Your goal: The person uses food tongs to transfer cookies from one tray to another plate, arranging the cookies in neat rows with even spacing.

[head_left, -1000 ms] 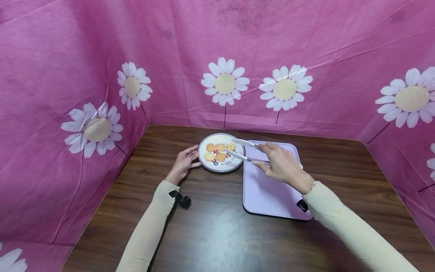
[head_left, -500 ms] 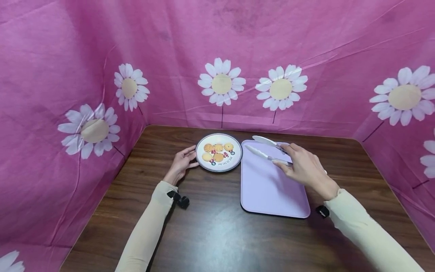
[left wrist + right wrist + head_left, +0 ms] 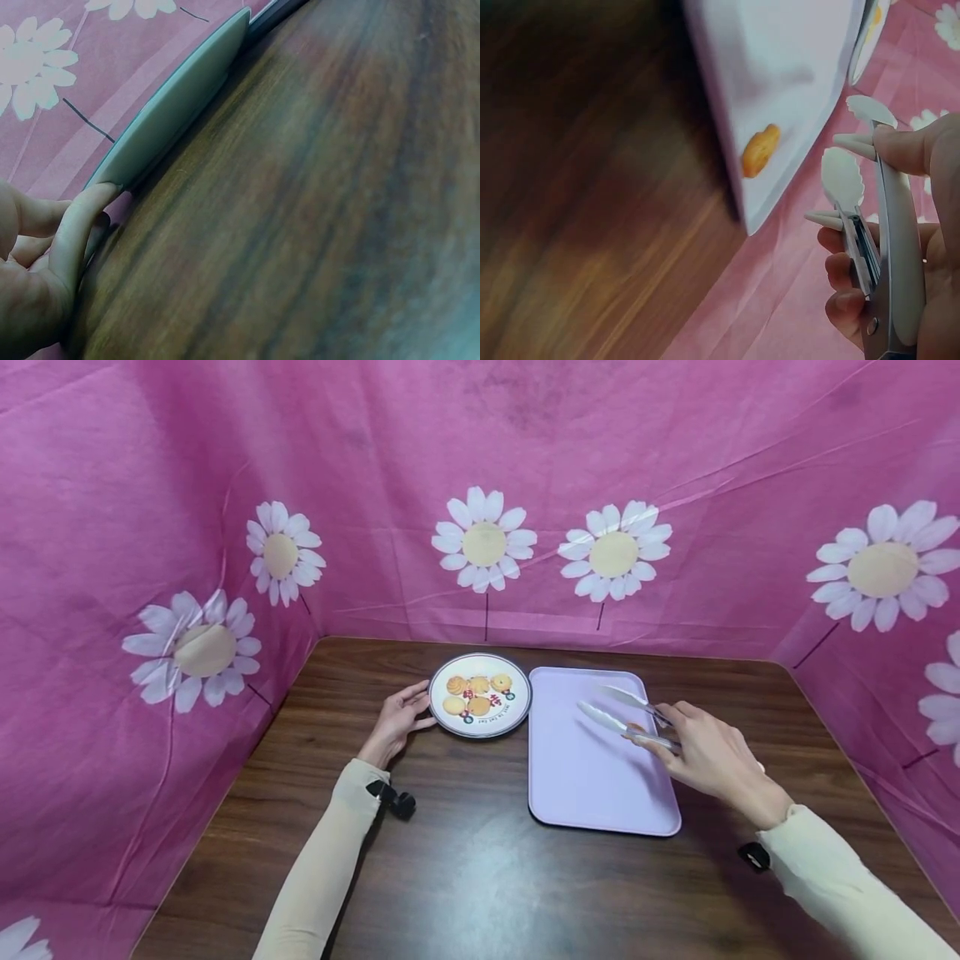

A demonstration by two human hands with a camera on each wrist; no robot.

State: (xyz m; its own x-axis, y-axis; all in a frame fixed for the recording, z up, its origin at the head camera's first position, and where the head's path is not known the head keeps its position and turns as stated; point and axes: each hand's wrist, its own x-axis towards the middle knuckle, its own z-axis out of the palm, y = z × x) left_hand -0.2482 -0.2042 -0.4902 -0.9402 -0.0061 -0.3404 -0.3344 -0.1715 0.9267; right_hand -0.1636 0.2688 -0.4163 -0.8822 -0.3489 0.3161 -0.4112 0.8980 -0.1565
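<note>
My left hand (image 3: 396, 720) touches the left rim of a round white plate (image 3: 500, 719) with a dark edge, thumb and fingers spread apart. Round golden biscuit shapes and red markings show on the plate; I cannot tell whether the biscuits are printed. The hand (image 3: 45, 277) meets the plate's rim (image 3: 180, 94) in the left wrist view too. Metal tongs with pale scalloped tips (image 3: 602, 717) are gripped in my right hand (image 3: 712, 752), their jaws apart over a lilac tray (image 3: 585, 785). A small orange-golden piece, like a biscuit (image 3: 760, 151), lies on the tray near one corner.
A dark wood-grain table (image 3: 465, 868) carries the plate and tray side by side, almost touching. Pink cloth (image 3: 390, 527) with white flowers hangs behind it and along both sides. Black wrist cameras (image 3: 402, 804) are strapped near both sleeve cuffs.
My right hand has drawn the tongs from over the plate rightward and nearer, to the tray's right side, with the jaws apart. The left hand has stayed at the plate's rim.
</note>
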